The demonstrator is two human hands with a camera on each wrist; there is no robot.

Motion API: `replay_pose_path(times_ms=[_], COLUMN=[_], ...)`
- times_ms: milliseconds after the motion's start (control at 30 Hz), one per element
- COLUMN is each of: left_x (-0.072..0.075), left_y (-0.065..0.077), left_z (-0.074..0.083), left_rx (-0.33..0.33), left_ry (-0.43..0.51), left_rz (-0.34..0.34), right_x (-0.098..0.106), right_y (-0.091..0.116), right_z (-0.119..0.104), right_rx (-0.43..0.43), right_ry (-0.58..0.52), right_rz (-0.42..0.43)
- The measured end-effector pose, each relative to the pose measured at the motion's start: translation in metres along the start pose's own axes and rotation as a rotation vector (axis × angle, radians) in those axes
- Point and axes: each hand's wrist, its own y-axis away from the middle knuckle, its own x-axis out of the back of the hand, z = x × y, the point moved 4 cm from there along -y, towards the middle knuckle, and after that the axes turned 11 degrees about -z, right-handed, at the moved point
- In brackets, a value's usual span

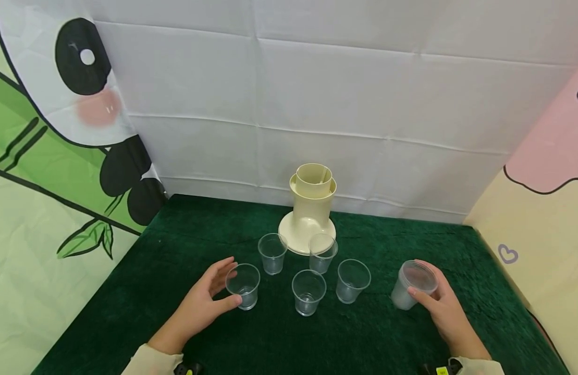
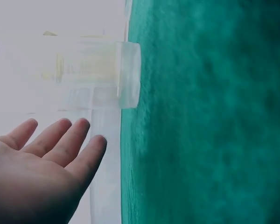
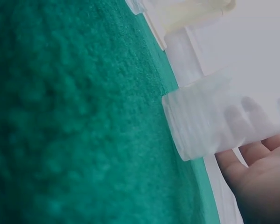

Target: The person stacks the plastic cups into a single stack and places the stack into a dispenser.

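Note:
On the left, my left hand [image 1: 209, 297] is spread around a clear plastic cup [image 1: 244, 286]. Its thumb is at the cup's near side, and the fingers look relaxed. The left wrist view shows those fingers [image 2: 72, 149] extended and apart from the cup [image 2: 129, 74]. At the right, my right hand [image 1: 443, 302] holds a stack of nested clear plastic cups [image 1: 403, 291], thumb in front and fingers behind. This stack [image 3: 191, 121] leans a little, and its base is at or close to the green cloth; I cannot tell if it touches.
Between the hands stand more clear cups, two at the back [image 1: 272, 260] and two nearer ones, one in the middle [image 1: 307, 299] and one to its right [image 1: 349, 291]. A cream plastic holder [image 1: 312, 213] with a round base stands behind them. Green cloth [image 1: 364, 338] covers the table, against a white backdrop [image 1: 317, 94].

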Motion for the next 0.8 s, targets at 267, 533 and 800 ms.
replay_pose_path(times_ms=[267, 533, 800], left_x=[-0.0023, -0.0036, -0.0060], left_y=[-0.0040, -0.0064, -0.0101], left_z=[0.0003, 0.0030, 0.0048], left_rx=[0.035, 0.046, 0.062], left_ry=[0.052, 0.119, 0.108], left_rz=[-0.028, -0.036, -0.027], right_x=[0.0009, 0.0005, 0.0006], right_y=[-0.0007, -0.0013, -0.0002], right_z=[0.0032, 0.0040, 0.0045], right_rx=[-0.062, -0.062, -0.051], right_ry=[-0.006, -0.012, -0.007], right_rz=[-0.001, -0.014, -0.026])
